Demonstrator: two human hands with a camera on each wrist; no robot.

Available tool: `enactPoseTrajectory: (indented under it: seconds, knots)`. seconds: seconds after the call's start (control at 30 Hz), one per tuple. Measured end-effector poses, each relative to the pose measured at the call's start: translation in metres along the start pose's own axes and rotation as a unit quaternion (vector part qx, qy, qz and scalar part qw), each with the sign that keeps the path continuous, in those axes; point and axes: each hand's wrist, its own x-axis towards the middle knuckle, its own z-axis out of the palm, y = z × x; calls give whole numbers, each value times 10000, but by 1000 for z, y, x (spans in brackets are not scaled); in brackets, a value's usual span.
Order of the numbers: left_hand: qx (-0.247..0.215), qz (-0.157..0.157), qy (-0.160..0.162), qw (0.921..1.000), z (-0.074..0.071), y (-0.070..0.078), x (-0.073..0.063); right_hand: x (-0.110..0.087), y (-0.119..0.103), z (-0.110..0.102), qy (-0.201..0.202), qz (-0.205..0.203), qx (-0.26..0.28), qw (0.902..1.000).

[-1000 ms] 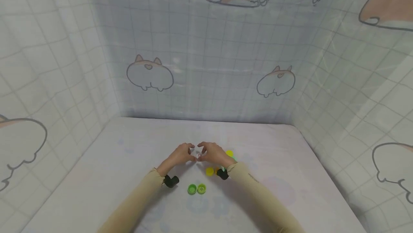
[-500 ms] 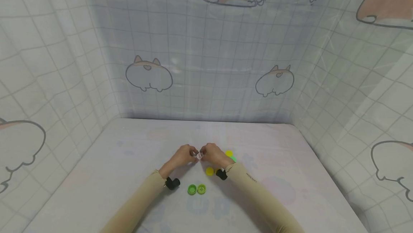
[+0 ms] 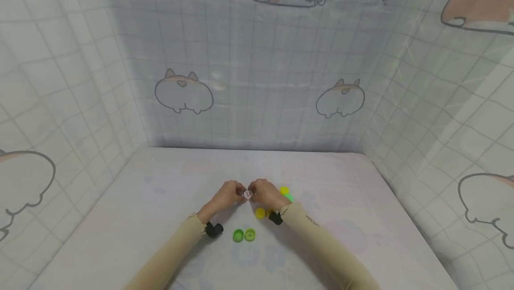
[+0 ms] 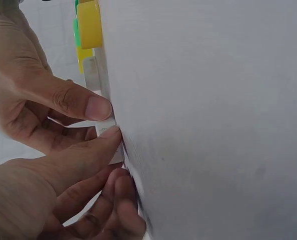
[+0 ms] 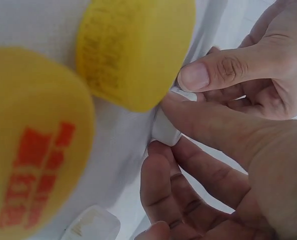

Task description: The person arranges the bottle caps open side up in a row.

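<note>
right-wrist view | fingers [image 5: 203, 167] part-cover white cap [image 5: 165, 129] (marking unclear) | yellow cap [image 5: 36, 140] cropped

Two hands [image 3: 226, 193] [image 3: 267, 192], two sleeves [image 3: 176, 245] [image 3: 317, 236] and two wrist cameras [image 3: 214, 230] [image 3: 275, 217] are seen. Three yellow caps [image 3: 284, 190] [image 3: 260, 213] [image 3: 270, 213], one mint-green cap [image 3: 289, 197], one green cap [image 3: 238, 235], one lime cap [image 3: 250, 234], one held white cap [image 3: 248, 194] and at least one more pale piece [image 5: 92, 224] are counted.

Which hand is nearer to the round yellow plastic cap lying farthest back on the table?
Right. The right hand is just left of that cap; the left hand is farther left, past the right hand.
</note>
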Motion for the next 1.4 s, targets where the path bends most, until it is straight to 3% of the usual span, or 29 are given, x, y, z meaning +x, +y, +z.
enactPoseTrajectory:
  seconds: [0.2,0.6,0.97,1.4]
  knots:
    - [-64,165,-50,9998,-1,0,0,0,3,0,-12,-126,-80,9999]
    - [59,34,-24,10000,-6,4,-4,-5,-2,-5,-191,-217,-28,9996]
    - [18,472,99,9988,-12,18,-14,-17,2,-9,53,-564,-80,9984]
    - [-36,479,-143,9987,-19,29,-24,-30,3,-12,305,-911,243,9951]
